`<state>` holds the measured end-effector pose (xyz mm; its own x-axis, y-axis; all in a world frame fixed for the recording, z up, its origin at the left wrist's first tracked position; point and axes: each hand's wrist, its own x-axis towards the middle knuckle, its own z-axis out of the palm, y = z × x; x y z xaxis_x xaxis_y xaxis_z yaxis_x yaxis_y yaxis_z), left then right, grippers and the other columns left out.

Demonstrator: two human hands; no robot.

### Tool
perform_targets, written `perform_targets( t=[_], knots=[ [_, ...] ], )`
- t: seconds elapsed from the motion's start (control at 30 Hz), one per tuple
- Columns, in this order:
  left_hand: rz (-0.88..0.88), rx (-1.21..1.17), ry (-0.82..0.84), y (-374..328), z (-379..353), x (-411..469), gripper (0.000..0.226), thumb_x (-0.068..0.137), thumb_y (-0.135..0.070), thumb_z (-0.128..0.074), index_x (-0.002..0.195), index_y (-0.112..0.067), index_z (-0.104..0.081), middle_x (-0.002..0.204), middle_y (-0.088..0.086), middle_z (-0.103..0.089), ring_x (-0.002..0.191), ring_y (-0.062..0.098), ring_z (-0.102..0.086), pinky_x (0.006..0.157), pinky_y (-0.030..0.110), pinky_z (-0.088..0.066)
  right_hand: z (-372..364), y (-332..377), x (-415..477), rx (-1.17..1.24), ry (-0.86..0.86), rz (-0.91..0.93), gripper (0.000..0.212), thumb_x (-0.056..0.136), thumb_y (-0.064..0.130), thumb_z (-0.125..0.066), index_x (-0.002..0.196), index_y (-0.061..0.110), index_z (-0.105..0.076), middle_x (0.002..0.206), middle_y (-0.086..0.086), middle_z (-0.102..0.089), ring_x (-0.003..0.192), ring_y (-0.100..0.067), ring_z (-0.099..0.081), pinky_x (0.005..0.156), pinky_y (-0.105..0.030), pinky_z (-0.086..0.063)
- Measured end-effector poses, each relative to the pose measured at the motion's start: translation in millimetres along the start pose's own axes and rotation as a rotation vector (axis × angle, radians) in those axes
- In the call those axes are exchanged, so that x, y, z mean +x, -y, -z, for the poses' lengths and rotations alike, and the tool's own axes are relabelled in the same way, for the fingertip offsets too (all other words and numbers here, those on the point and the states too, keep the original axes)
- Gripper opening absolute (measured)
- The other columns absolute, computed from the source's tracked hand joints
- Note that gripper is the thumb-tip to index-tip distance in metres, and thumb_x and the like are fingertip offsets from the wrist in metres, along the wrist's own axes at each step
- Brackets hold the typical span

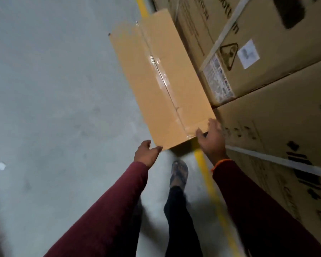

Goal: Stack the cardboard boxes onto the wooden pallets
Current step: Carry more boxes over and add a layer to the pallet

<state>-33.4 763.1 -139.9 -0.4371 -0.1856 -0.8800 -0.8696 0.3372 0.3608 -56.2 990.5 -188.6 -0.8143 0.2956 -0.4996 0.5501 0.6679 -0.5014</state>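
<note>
Grey concrete floor [54, 89] is left open on the left. The left hand [146, 153] is held loosely curled, its thumb tip touching the near left corner of the long cardboard box [161, 80]. The near right corner is gripped by the right hand [211, 140] above a yellow line [211, 191]. The box's right edge is crowded by stacked cartons [276, 52].

dim light, soft motion blur – tape glare, wide-angle tilt
</note>
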Motion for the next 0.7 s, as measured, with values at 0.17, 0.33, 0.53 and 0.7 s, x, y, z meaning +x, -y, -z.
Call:
perform_targets(
  t=[0.17,0.33,0.53,0.7],
  knots=[
    [0.118,-0.247,0.011,10,-34,67,0.058,0.085,-0.033,-0.072,0.135,-0.011,-0.055,0.138,0.011,-0.062,0.124,0.031,-0.059,0.092,0.040,-0.051,-26,-29,63,-0.105,-0.069,-0.030,0.083,0.089,0.052,-0.060,0.148,-0.003,-0.038,0.142,-0.028,-0.048,0.127,-0.045,-0.050,0.105,-0.050,-0.045],
    [0.004,-0.490,-0.149,26,-10,43,0.046,0.089,-0.019,-0.070,0.134,-0.024,-0.063,0.124,-0.005,-0.070,0.109,0.013,-0.065,0.091,0.028,-0.049,-8,-2,44,-0.044,-0.062,0.061,0.058,0.087,0.060,-0.055,0.118,0.012,-0.066,0.108,-0.017,-0.062,0.104,-0.037,-0.058,0.088,-0.039,-0.046],
    [-0.168,-0.719,-0.335,38,75,-46,0.048,0.088,-0.026,-0.077,0.135,-0.027,-0.066,0.128,-0.003,-0.069,0.117,0.014,-0.065,0.095,0.027,-0.050,28,72,-59,0.407,0.045,0.114,0.048,0.091,0.036,-0.075,0.133,0.020,-0.060,0.121,0.009,-0.064,0.120,-0.018,-0.060,0.101,-0.038,-0.050],
    [-0.244,-0.851,-0.325,67,172,-149,0.054,0.086,-0.021,-0.079,0.138,-0.016,-0.063,0.125,-0.008,-0.072,0.112,0.005,-0.068,0.102,0.028,-0.051,39,133,-162,0.592,0.272,0.056,0.082,0.079,0.058,-0.078,0.150,0.030,-0.048,0.154,0.003,-0.048,0.142,-0.016,-0.045,0.118,-0.045,-0.038]
  ],
)
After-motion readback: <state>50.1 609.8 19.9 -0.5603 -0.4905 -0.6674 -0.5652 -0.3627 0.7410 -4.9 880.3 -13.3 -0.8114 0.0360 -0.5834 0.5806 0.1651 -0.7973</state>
